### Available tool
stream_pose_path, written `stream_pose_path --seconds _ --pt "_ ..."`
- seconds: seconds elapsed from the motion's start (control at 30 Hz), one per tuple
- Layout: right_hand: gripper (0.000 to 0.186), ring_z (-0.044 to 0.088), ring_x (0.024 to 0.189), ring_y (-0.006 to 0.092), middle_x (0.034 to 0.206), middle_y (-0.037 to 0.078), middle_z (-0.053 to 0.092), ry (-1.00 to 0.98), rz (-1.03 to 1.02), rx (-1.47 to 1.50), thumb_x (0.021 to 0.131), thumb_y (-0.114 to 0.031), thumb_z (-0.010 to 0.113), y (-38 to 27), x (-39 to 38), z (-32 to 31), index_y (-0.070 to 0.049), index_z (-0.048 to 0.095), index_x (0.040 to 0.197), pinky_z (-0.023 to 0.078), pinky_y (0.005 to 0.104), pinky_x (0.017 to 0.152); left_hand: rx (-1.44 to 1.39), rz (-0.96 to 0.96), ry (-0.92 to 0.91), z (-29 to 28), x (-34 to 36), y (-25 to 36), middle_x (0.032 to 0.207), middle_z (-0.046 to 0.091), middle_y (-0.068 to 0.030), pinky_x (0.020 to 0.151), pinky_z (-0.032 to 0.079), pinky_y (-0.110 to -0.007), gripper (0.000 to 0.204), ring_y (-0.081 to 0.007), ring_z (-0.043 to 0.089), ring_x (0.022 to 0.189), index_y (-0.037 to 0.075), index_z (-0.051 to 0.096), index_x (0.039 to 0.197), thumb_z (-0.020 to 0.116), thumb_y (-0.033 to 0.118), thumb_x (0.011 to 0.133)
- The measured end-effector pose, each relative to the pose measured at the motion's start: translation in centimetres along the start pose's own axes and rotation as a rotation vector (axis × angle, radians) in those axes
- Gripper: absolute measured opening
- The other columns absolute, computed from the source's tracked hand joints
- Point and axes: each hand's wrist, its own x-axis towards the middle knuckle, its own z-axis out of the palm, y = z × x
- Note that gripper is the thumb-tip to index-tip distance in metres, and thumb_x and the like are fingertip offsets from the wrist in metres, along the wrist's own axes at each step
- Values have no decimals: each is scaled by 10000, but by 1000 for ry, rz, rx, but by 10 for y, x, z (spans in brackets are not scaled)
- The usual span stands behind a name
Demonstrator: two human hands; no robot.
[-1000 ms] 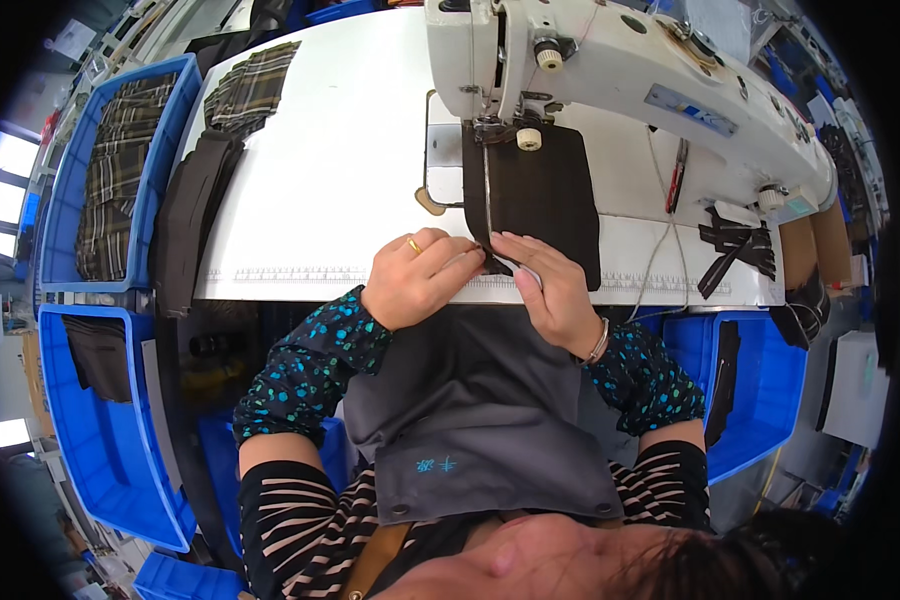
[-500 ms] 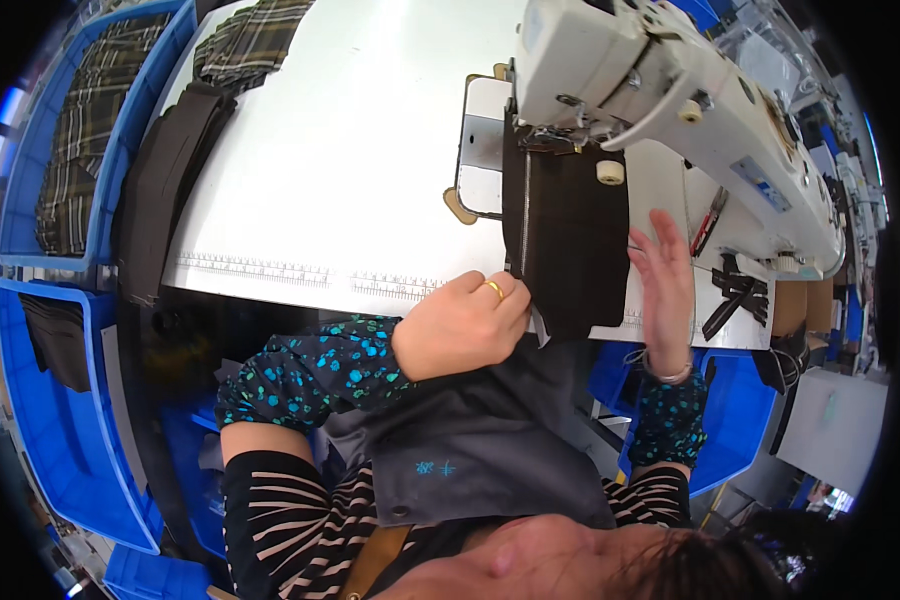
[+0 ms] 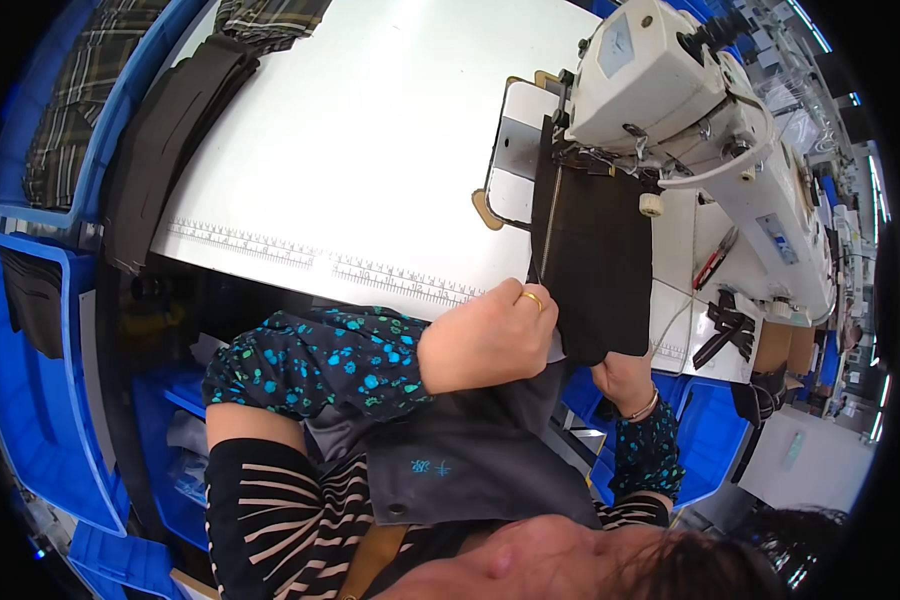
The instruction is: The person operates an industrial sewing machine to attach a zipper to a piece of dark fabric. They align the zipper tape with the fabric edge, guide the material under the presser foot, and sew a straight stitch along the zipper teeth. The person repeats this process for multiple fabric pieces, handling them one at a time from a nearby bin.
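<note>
A dark fabric piece (image 3: 605, 265) lies under the head of a white sewing machine (image 3: 650, 85), and a narrow, lighter strip runs along its left side. At its near left edge, my left hand (image 3: 495, 338) is closed in a pinch on the fabric, a gold ring on one finger. My right hand (image 3: 627, 383) grips the near right corner from below, some of its fingers hidden by the cloth. The metal plate (image 3: 515, 150) beside the needle area shows left of the fabric. The presser foot is largely hidden by the machine head.
A stack of dark fabric pieces (image 3: 170, 150) lies along the table's left edge, near plaid fabric (image 3: 270, 22). Blue bins (image 3: 45, 420) stand to the left. Red-handled snips (image 3: 715, 258) and black strips (image 3: 727, 325) rest at right. Ruler markings (image 3: 300, 258) line the front edge.
My right hand has come down from beside the fabric, where its fingers were spread, to the near corner and closed there. My left hand keeps its pinch. The whole view has shifted a little.
</note>
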Motion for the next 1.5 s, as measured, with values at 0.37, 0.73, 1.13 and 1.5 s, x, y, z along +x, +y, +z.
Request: stream_pose_path --seconds 0.37,0.73,1.13,1.5 --pt "148 718 923 373 1054 139 746 281 10 52 806 -25 698 5 -5 -19 -23 755 942 592 455 852 -237 -51 -23 2 -9 -1 868 561 -60 730 508 -321 93 -204 572 847 62 647 738 661 151 716" --pt "466 585 1341 360 1463 188 596 79 2 -32 927 -286 741 -47 42 2 -73 685 1338 479 512 1102 -166 12 -127 -13 -18 5 1102 709 -121 885 575 -354 239 -256 615 1010 32 743 993 714 114 771" --pt "476 606 1313 381 1413 246 622 112 -65 -45 933 -299 720 -43 31 5 -43 683 1333 473 522 1113 -260 -285 -223 7 28 -41 1442 616 -50 1118 440 -447 779 -294 566 1317 55 640 1402 849 428 751" --pt "829 544 1367 344 1506 155 562 28 0 -101 763 -619 764 -5 64 -8 -90 640 1390 397 551 1168 -193 -180 -312 5 38 -46 1444 618 -31 1114 444 -479 834 -272 573 1280 56 682 1355 834 506 670"
